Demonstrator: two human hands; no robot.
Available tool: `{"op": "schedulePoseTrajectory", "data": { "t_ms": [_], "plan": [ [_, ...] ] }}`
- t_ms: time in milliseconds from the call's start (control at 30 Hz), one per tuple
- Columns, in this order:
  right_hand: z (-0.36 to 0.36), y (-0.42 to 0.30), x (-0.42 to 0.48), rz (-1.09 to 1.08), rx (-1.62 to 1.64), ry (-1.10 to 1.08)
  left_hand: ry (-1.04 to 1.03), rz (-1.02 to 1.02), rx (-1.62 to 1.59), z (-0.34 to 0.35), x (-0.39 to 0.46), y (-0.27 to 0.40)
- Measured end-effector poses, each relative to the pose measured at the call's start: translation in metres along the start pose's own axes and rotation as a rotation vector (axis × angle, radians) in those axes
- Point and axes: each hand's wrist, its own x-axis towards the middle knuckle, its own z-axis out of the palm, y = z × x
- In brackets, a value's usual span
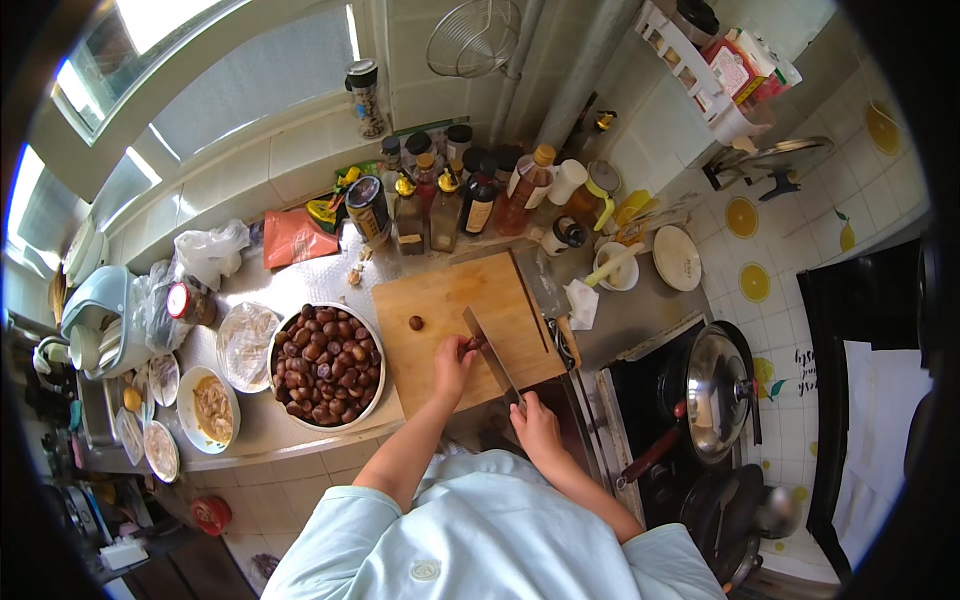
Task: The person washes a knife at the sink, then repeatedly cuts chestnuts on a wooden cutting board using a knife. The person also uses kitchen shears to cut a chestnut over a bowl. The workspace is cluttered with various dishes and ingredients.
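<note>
My right hand [537, 426] is closed round the handle of a kitchen knife [491, 360], whose broad blade slants up and to the left over a wooden cutting board [427, 285]. With its fingertips my left hand [454, 366] holds a chestnut [472, 344] on the board, close against the blade. Another brown chestnut [416, 322] lies loose on the board, up and to the left of that hand. Just left of the board, a round white-rimmed bowl [381, 386] is heaped with chestnuts.
Bottles [478, 202] and jars line the wall behind the board. Left of the chestnuts stand a plastic-covered bowl [247, 346] and a bowl of food in sauce [214, 412]. To the right, a lidded pan [720, 397] sits on the stove. A red pouch [300, 238] lies behind.
</note>
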Motion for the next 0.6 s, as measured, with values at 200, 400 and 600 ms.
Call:
{"op": "schedulePoseTrajectory", "data": {
  "t_ms": [200,400,600],
  "plan": [
    [-0.002,-0.001,0.001,0.008,0.000,-0.028,-0.025,-0.059,-0.064,-0.003,0.001,0.006],
    [-0.005,-0.009,0.008,0.022,-0.017,-0.056,-0.038,-0.027,-0.040,-0.006,0.005,0.008],
    [-0.001,-0.009,0.017,0.033,-0.046,-0.100,-0.043,-0.006,-0.028,-0.007,0.008,0.007]
  ]
}}
